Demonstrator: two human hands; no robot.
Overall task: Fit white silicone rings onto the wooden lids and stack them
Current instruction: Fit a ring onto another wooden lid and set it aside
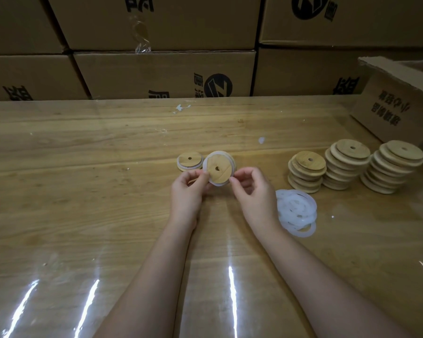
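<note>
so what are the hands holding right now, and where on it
One wooden lid with a white ring round its rim. The left hand pinches its left edge, the right hand its lower right edge.

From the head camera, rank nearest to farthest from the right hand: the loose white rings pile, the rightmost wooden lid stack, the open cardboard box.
Measured from the right hand:
1. The pile of white rings, just right of its wrist.
2. The rightmost lid stack, far right on the table.
3. The open cardboard box, behind that stack.
</note>
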